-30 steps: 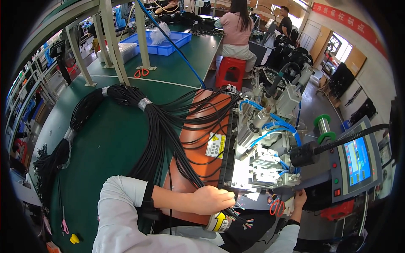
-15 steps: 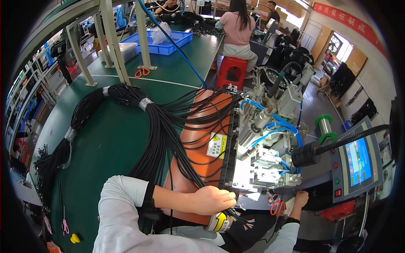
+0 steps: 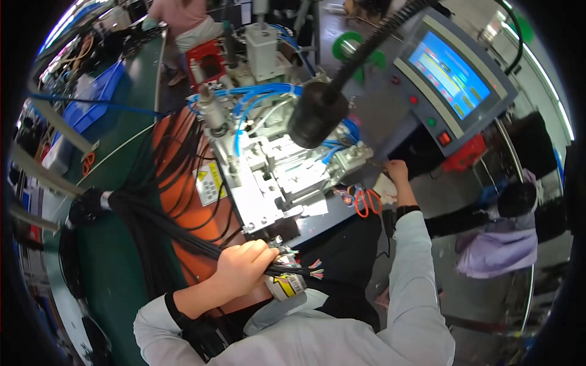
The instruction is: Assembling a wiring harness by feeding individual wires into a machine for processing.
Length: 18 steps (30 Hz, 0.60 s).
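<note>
My left hand [image 3: 244,267] is closed round a bundle of black cables [image 3: 186,235]. Their stripped ends, with thin coloured wires [image 3: 314,268], stick out past my fingers towards the right. Just below these ends is a pale cylinder with a yellow-and-black label [image 3: 287,285]. Under the right side of the bench machine [image 3: 287,165], my right hand [image 3: 398,175] looks closed, its fingertips partly hidden; what they grip cannot be made out. Beside that hand are a whitish cloth-like piece [image 3: 384,189] and red-handled scissors [image 3: 368,203].
An orange panel [image 3: 183,213] with loose cables over it lies left of the machine, on a green table [image 3: 116,256]. A black flexible lamp [image 3: 320,116] hangs over the machine. The control screen [image 3: 448,70] stands at right. Farther off, a person in pink [image 3: 183,21] sits on a red stool.
My view has swung right, so the machine and table appear farther left and the screen higher. My left hand still grips the cables; my right hand stays beside the machine.
</note>
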Motion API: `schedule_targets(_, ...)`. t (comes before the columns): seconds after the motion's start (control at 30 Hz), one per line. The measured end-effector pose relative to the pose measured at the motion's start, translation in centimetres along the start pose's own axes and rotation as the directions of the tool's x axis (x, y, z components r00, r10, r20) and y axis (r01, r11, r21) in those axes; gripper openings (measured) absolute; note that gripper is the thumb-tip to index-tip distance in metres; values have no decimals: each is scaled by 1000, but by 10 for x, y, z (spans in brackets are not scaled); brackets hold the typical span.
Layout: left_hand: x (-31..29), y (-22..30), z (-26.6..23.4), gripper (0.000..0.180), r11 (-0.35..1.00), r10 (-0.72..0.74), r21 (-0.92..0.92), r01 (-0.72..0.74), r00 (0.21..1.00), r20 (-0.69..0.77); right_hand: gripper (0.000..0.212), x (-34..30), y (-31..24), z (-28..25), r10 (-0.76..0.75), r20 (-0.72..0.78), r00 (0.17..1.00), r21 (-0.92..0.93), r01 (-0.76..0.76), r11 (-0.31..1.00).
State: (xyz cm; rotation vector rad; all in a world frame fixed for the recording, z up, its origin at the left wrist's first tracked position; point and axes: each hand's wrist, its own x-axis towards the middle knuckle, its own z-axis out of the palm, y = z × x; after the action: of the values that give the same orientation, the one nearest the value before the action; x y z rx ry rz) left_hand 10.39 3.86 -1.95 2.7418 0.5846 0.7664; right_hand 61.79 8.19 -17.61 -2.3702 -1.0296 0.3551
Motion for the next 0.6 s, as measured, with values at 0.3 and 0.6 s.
schedule_targets(0.3, -15, 1, -21, 21, 998, -42, 53, 41, 999, 16, 30, 22, 24, 37, -83, -117, 990, -298, 44, 954)
schedule_targets(0.6, -69, 7, -61, 32, 994, 19, 102, -23, 999, 38, 26, -25, -1, 8, 113, -11, 994, -96, -113, 989)
